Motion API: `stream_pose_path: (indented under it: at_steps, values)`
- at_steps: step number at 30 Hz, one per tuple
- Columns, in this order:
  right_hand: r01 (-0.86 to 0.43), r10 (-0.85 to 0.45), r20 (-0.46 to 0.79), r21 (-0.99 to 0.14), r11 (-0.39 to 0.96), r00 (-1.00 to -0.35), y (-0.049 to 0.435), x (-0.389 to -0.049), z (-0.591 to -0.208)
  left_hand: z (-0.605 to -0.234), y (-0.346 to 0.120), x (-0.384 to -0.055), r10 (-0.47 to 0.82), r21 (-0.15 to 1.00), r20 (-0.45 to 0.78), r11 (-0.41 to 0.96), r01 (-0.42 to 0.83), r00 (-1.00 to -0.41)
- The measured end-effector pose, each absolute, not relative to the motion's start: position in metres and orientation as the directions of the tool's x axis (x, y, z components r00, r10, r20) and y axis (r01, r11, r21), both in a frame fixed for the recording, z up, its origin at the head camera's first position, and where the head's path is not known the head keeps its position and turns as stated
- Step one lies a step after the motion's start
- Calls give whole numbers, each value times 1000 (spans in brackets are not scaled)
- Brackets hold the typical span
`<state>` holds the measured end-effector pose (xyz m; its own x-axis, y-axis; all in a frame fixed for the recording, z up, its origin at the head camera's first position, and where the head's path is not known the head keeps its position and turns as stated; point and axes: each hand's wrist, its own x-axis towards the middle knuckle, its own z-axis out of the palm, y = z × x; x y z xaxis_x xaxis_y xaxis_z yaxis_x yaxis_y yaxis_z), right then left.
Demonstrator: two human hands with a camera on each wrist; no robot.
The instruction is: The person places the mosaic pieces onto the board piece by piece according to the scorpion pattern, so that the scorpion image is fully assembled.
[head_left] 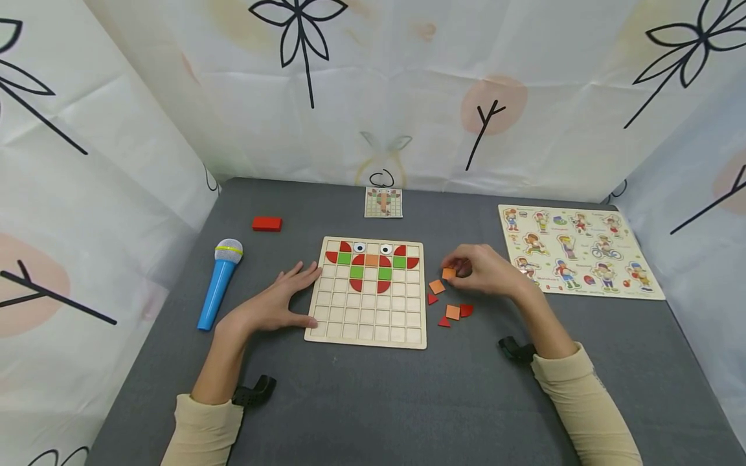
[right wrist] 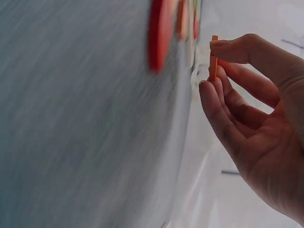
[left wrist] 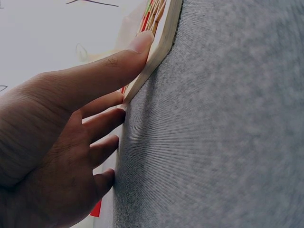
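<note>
A wooden grid board (head_left: 366,317) lies flat, with red quarter-round, green square and orange pieces and two eye pieces (head_left: 359,247) set in its upper rows. Along its left edge rests my left hand (head_left: 276,301), fingers spread and straight, the thumb on the near left corner. My right hand (head_left: 486,268), to the right of the board, pinches an orange square tile (right wrist: 213,64) between thumb and fingers. Just below that hand lie two loose orange squares (head_left: 437,287), small red triangles (head_left: 444,321) and a red quarter-round piece (head_left: 466,310).
Behind the board stands a small pattern card (head_left: 383,202) against the cloth wall. A picture puzzle board (head_left: 583,252) lies at the right. On the left are a blue toy microphone (head_left: 217,288) and a red block (head_left: 267,224).
</note>
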<state>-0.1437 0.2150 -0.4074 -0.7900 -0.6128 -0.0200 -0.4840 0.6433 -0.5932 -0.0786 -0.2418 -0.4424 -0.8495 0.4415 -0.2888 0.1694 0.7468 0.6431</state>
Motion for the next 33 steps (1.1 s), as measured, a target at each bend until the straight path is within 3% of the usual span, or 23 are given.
stream_pose_path:
  at_steps: [16,25,33]
  values:
    - [-573,-739,14,-640,512,-674,117,-156,-405,-461,-252,-81,494,682,-180,685,254,-851]
    - [-638,-778,13,-580,506,-628,75,-164,-414,-451,-247,-80,479,681,-219,699,218,-850]
    - [-653,-779,21,-561,509,-626,67,-165,-418,-443,-242,-79,459,652,-275,735,187,-845]
